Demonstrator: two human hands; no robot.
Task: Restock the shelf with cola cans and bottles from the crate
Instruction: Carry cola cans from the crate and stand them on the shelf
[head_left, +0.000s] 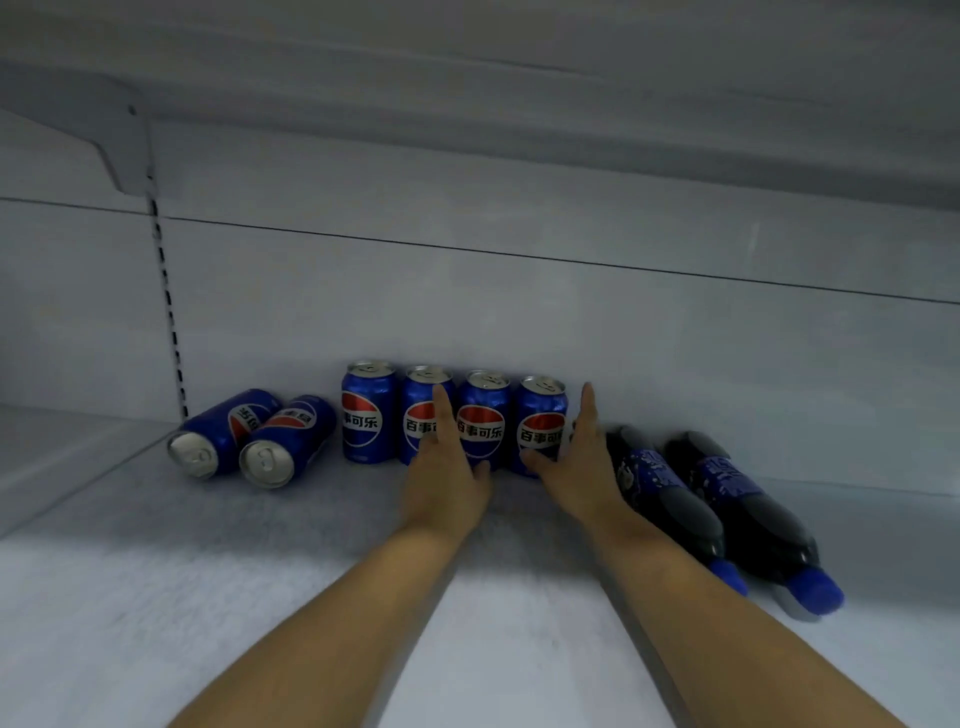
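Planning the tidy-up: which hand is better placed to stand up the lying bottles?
Right. The right hand sits beside the bottles; the left hand is at the upright cans, farther left.

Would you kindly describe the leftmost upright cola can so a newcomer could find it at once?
Start at the white shelf and follow its back wall to the row of standing cans. Take the leftmost upright can: the only standing one with toppled cans lying beside it.

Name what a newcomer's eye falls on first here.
Four upright cola cans stand in a row at the back of the shelf, the left hand and right hand reaching toward them with straight fingers. Two sideways cans lie to their left; two dark bottles lie to the right.
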